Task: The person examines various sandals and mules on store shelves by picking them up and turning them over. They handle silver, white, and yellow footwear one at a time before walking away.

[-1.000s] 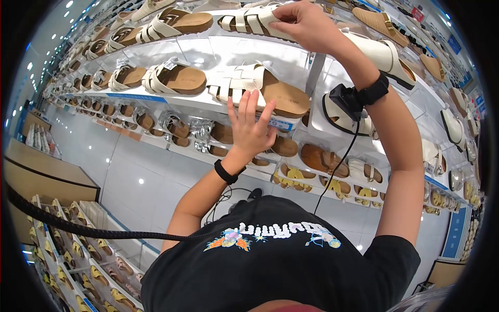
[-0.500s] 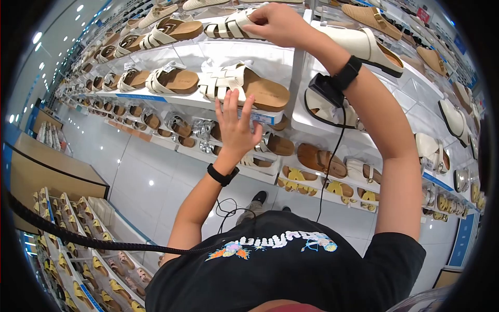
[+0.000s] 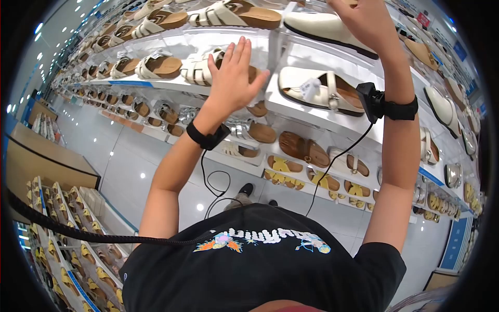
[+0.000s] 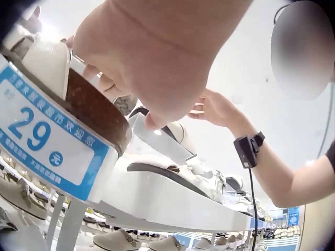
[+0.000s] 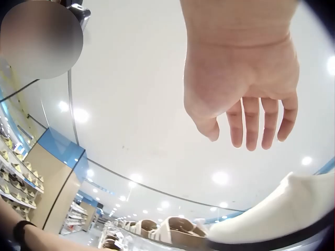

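Observation:
My left hand (image 3: pixel 234 78) is raised with its fingers extended, overlapping a cream woven sandal (image 3: pixel 195 71) on the middle shelf in the head view. It holds nothing. In the left wrist view, this hand (image 4: pixel 146 57) hangs over a shoe with a brown insole (image 4: pixel 97 107), above a blue and white price label (image 4: pixel 44 133). My right hand (image 3: pixel 364 23) is up at the top edge of the head view, above a white closed-toe shoe (image 3: pixel 325 30). The right wrist view shows that hand (image 5: pixel 243 78) with loose, empty fingers, over a white shoe (image 5: pixel 277 214).
Right of my left hand stands a cream buckled-strap shoe (image 3: pixel 312 86) with a paper tag. A strappy cream sandal (image 3: pixel 223 14) is on the upper shelf. Yellow sandals (image 3: pixel 283 164) fill lower shelves. Black cables (image 3: pixel 338 156) hang from my wrists. Another shoe rack (image 3: pixel 67 229) stands behind, lower left.
My right hand has let go of the strappy cream sandal on the upper shelf and moved right, over the white shoe. My left hand has come up from the woven sandal's front edge.

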`<state>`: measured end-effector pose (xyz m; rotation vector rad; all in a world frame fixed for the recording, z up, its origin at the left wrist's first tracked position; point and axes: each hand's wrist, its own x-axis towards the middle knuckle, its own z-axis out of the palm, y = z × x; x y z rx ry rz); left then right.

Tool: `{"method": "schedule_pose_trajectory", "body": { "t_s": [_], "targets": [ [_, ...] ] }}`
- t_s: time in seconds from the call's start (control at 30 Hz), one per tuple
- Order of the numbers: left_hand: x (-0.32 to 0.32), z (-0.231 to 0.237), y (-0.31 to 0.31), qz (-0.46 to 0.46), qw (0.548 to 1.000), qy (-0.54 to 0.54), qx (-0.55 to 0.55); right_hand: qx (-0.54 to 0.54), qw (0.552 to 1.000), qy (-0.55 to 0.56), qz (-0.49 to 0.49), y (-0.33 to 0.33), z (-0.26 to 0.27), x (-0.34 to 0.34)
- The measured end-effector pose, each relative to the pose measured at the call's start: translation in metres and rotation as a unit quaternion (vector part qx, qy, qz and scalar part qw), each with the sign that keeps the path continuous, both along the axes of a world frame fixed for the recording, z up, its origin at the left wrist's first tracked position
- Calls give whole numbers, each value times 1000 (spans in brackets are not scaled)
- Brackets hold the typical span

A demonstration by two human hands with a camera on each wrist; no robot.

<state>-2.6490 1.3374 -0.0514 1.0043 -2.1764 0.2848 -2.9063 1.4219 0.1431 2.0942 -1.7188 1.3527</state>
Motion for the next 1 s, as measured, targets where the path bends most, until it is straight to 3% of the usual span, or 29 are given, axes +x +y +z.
{"method": "schedule_pose_trajectory", "body": {
  "t_s": [0.03, 0.1, 0.23, 0.27, 0.37, 0.43, 0.5, 0.57, 0.63, 0.7, 1.0],
  "targets": [
    [-5, -3, -5, 11, 1000, -12, 16, 0, 1000, 4, -9, 3, -3, -16],
    [-13, -4, -8, 10, 1000, -22, 11, -26, 990, 121, -64, 5, -15, -49],
    [-20, -9, -6, 55, 998, -38, 1, 47, 970, 205, -121, -9, -54, -123],
    [-20, -9, -6, 63, 997, -44, -5, 157, 973, 152, -73, -7, -48, -129],
    [-25, -7, 4, 85, 994, -67, -28, 191, 972, 134, -36, -20, -62, -146],
    [-34, -5, 17, 5, 1000, 17, 3, 217, 969, 118, -4, -26, -63, -152],
    [-45, -4, 34, -24, 999, 26, 1, 253, 963, 34, 84, -33, -61, -155],
    [-56, -11, 40, -173, 983, 47, 27, 241, 963, 108, 57, -34, -58, -149],
    [-63, -18, 47, -162, 986, 38, 22, 191, 972, 137, 30, -39, -66, -147],
    [-67, -24, 49, -145, 989, -2, 8, 207, 970, 126, 33, -35, -60, -145],
    [-74, -33, 42, -151, 986, 67, -28, 194, 974, 115, -1, -20, -54, -137]
  ]
}}
